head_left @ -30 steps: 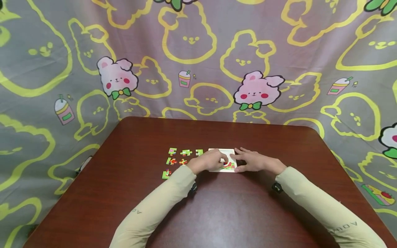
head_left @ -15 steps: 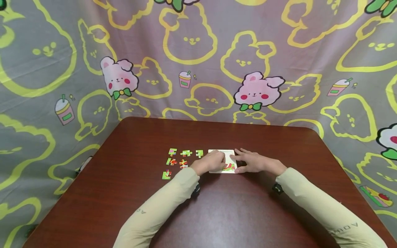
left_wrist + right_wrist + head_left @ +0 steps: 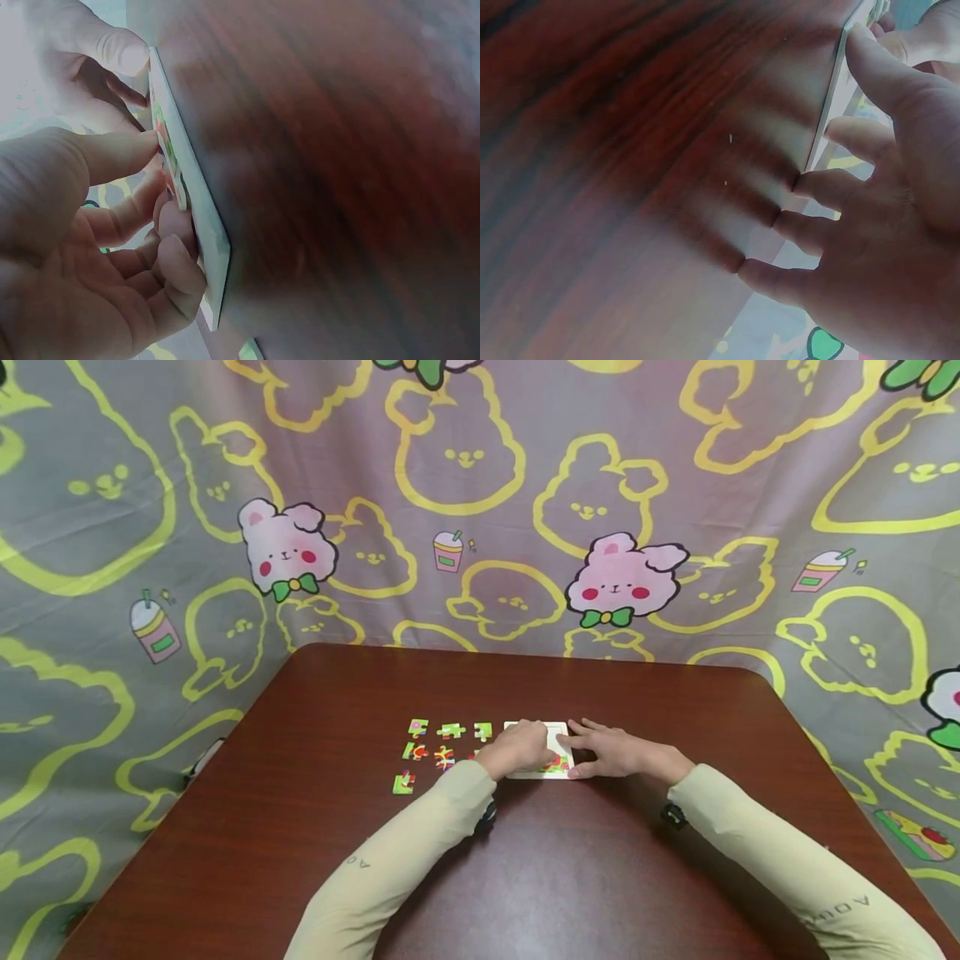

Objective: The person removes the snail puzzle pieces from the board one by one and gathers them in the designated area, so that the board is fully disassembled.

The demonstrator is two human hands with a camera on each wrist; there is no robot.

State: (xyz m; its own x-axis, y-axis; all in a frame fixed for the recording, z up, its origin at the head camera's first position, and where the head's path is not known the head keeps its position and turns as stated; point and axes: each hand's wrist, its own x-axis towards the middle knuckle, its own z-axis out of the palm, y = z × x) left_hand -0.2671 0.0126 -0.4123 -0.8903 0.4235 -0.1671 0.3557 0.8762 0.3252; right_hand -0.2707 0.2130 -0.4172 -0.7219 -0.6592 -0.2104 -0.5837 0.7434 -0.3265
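A puzzle board with a white rim [image 3: 561, 775] lies on the table, red and green picture parts showing in its near right area. My left hand [image 3: 521, 748] is over its left half, its fingers curled. In the left wrist view the thumb and fingers pinch a puzzle piece [image 3: 181, 192] low over the board [image 3: 215, 279]; part of that piece is hidden by the fingers. My right hand [image 3: 609, 752] rests at the board's right edge with fingers spread, its thumb at the near corner and other fingertips on the table beside it.
Several loose puzzle pieces [image 3: 451, 732] lie in rough rows left of the board, one partly behind the left hand. The dark red-brown table [image 3: 637, 877] reaches back to a patterned curtain [image 3: 480, 602] with yellow outlines and pink rabbits.
My left hand has shifted slightly right over the board, uncovering more of the loose pieces. The right hand has stayed at the board's right edge.
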